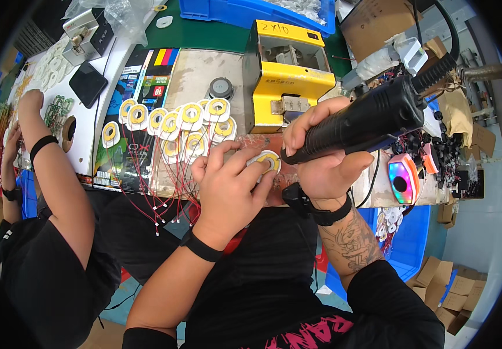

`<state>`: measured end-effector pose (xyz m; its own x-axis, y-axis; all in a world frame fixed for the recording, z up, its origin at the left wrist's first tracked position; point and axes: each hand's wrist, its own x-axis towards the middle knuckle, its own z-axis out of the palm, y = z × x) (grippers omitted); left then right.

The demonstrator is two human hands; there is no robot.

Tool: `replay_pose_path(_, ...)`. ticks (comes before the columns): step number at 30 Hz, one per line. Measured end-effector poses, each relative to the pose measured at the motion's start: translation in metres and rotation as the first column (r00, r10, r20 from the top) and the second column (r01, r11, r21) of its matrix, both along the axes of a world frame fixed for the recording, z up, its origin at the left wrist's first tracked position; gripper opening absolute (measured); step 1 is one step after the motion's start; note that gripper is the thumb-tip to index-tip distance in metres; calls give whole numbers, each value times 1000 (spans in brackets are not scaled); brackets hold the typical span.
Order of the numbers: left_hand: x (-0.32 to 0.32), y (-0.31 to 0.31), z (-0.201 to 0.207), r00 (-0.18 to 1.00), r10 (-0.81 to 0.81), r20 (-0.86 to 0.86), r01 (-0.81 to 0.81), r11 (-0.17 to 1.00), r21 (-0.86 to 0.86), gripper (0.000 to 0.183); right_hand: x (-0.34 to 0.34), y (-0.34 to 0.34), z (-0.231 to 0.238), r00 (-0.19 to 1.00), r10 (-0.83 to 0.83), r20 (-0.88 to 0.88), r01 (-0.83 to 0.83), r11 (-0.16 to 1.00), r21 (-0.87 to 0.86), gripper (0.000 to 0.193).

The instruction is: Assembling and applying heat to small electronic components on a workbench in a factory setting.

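My left hand (227,192) presses its fingertips on a small white part with a yellow ring (271,159), which lies on a reddish patch of the worktop. In my right hand (323,174) is a thick black corded hand tool (361,123), gripped around its narrow end with the thumb sticking out. The tool's tip points down beside the ringed part; whether they touch is hidden by my fingers. Left of my left hand lies a pile of similar white and yellow ringed parts (190,116), their thin red wires (169,195) hanging over the table's front edge.
A yellow machine (262,87) stands behind my hands, with a round dark grey piece (221,88) beside it. A glowing multicoloured device (402,179) sits at right, above a blue bin (411,244). A co-worker's arm (59,163) reaches over the white board (91,131) at left.
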<state>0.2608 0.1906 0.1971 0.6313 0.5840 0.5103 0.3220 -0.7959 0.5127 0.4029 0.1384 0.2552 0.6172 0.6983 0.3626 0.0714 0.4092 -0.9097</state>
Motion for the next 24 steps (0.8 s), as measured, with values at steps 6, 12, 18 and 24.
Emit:
replay_pose_path(6,0,0,-2,1000,9,3,-8,1000,-21,19,1,2,-2,1000,-14,18,14,1000,13,98)
replay_pose_path(12,0,0,-2,1000,5,5,-5,1000,-21,18,1,2,-7,1000,-7,8,7,1000,7,98)
replay_pose_path(18,-1,0,-3,1000,3,13,-3,1000,-23,18,2,4,-8,999,26,34,-24,998,-51,99)
replay_pose_path(24,-1,0,0,1000,-2,23,2,1000,-31,19,3,4,-13,999,36,1,-35,999,-10,100)
